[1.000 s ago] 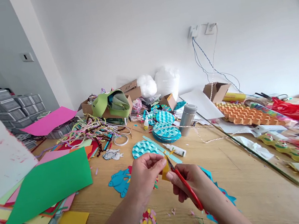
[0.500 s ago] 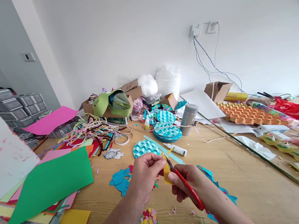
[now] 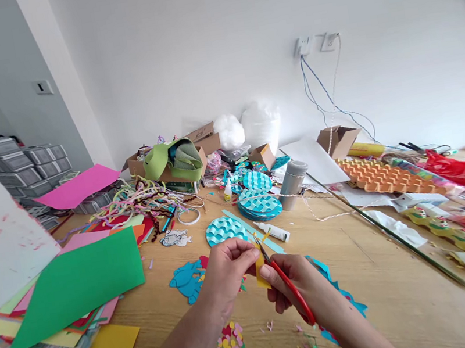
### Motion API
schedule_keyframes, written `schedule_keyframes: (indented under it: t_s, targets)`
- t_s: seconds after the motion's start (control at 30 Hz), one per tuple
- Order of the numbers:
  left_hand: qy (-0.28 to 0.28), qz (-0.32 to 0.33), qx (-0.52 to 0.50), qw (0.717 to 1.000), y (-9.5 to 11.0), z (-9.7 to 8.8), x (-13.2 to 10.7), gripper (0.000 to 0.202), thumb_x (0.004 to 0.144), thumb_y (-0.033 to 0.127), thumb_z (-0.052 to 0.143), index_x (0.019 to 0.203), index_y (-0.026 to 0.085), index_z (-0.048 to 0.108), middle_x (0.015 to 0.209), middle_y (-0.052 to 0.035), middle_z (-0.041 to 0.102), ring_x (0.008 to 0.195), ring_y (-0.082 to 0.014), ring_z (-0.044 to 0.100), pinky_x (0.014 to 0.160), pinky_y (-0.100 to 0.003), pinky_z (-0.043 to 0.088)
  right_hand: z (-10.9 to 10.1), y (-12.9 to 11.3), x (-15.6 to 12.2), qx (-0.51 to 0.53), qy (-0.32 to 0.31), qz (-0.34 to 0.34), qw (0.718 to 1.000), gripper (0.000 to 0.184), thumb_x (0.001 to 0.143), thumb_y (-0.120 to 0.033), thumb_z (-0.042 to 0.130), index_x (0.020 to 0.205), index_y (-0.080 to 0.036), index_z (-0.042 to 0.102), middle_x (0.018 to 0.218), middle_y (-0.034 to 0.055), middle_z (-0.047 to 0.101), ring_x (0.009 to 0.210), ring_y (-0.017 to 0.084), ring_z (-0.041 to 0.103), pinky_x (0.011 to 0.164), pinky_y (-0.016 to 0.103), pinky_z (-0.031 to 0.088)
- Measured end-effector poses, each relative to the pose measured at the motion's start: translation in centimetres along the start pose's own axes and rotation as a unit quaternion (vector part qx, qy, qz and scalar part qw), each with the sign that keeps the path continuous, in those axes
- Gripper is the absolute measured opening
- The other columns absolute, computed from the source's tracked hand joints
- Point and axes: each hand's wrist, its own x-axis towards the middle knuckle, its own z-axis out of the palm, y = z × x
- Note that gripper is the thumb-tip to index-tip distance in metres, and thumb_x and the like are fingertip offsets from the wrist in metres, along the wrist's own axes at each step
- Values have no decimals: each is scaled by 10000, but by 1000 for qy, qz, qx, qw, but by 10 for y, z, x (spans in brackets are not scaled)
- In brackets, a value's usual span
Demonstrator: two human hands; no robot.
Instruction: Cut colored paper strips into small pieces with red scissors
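Note:
Between the thumb and fingers of my left hand (image 3: pixel 231 265) is a small strip of yellow paper (image 3: pixel 261 274). My right hand (image 3: pixel 296 281) grips red-handled scissors (image 3: pixel 293 292), their blades at the strip's upper end, where a thin sliver of yellow sticks out. Beyond my hands lie a turquoise wavy-patterned disc (image 3: pixel 224 231) and a white glue bottle (image 3: pixel 274 231). Blue paper fish (image 3: pixel 187 280) rest left of my left wrist. Below my hands is a heap of coloured paper dots (image 3: pixel 231 345). Blue paper pieces (image 3: pixel 347 291) show partly behind my right forearm.
Coloured sheets, a green one (image 3: pixel 78 289) on top, cover the left side. Pipe cleaners (image 3: pixel 144 202) pile up behind them. A grey bottle (image 3: pixel 293 185) stands at the back. On the right lie a long green stick (image 3: pixel 391 231) and an orange egg tray (image 3: pixel 383 176).
Both hands stay almost in place. The yellow sliver by the scissor tips sticks out a little further to the right, and the view has shifted slightly.

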Motion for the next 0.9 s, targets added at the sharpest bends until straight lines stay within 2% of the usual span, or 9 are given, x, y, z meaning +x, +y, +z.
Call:
schedule_keyframes:
  t_s: [0.33, 0.63, 0.9]
  targets:
    - [-5, 1, 1, 1000, -1, -1, 1, 188, 618, 297, 712, 635, 142, 608, 563, 14, 571, 540, -96, 497, 547, -223, 385, 0, 1, 0, -12, 10, 14, 1000, 484, 703, -626, 630, 651, -171, 475, 501, -23, 586, 375, 89, 547, 363, 167, 334]
    - [1, -18, -30, 999, 1, -2, 1, 235, 572, 301, 765, 659, 139, 618, 604, 2, 608, 554, -100, 528, 552, -225, 393, 0, 2, -1, -9, 9, 14, 1000, 485, 707, -627, 629, 644, -171, 476, 498, -25, 587, 375, 88, 544, 366, 170, 355]
    - [-9, -25, -19, 999, 1, -3, 2, 188, 578, 258, 737, 642, 142, 604, 586, 12, 603, 560, -98, 534, 560, -222, 408, -3, 0, -3, -26, 1, 4, 1000, 462, 714, -597, 645, 652, -167, 488, 529, -19, 597, 397, 86, 549, 374, 164, 348]
